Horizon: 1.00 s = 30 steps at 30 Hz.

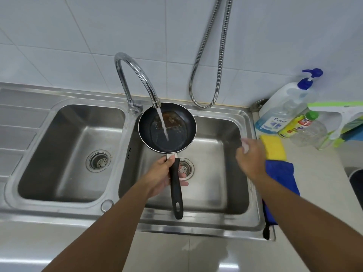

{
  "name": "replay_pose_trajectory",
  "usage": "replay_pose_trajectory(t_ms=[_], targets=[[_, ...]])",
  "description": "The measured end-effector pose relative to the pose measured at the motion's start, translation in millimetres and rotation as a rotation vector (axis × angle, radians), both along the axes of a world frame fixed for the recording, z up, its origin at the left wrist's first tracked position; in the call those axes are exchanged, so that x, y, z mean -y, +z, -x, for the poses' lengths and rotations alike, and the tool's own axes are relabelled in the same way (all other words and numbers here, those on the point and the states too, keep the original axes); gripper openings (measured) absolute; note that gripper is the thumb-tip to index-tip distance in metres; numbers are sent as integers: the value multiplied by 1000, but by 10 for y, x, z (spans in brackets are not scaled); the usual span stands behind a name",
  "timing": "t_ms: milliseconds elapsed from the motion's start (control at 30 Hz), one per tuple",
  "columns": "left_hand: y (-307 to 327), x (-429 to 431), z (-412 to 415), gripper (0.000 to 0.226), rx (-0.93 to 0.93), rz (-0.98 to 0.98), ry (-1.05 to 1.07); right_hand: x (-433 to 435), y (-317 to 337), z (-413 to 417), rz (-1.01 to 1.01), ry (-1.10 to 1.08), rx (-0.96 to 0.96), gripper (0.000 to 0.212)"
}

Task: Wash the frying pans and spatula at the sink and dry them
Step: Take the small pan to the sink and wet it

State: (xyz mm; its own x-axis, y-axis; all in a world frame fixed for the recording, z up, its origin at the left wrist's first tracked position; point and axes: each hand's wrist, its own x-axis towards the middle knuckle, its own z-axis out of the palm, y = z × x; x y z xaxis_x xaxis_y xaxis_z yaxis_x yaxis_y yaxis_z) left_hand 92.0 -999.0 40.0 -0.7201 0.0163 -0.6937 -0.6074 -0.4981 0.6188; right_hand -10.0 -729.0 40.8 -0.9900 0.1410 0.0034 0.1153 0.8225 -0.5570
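Observation:
A small black frying pan (176, 122) with brown residue on its base is held level over the right sink basin (222, 183). Water runs from the curved chrome tap (135, 75) straight into the pan. My left hand (163, 173) grips the pan's black handle near the pan end. My right hand (250, 156) hovers over the basin's right rim, blurred, fingers loosely curled, close to a yellow sponge (274, 147) on the counter; whether it holds anything is unclear. A blue cloth (280, 177) lies just in front of the sponge.
The left basin (64, 150) has nothing in it, with a draining board at far left. A pump soap bottle (282, 107), a yellow detergent bottle (294, 125) and a green-and-white squeegee (341, 114) stand at the right. A metal hose (212, 61) hangs on the tiled wall.

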Motion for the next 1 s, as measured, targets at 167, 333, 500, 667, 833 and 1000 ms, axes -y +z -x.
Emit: replay_pose_trajectory(t_ms=[167,333,500,667,833,1000], targets=[[5,-108,-52,23,53,90,141,-732,-139,496,-425,-221,160,57],[-36,-70,-124,27,27,191,110,-942,-239,587,-589,-95,252,45],[-66,-10,-142,28,32,195,79,-601,-188,461,-647,189,-274,49],[-115,75,-113,29,37,220,31,337,64,603,-302,503,-524,56],[-172,148,-52,29,38,222,0,1515,513,1118,-420,898,-506,61],[-208,218,-12,30,19,214,-12,2523,680,1532,-825,1249,-693,73]])
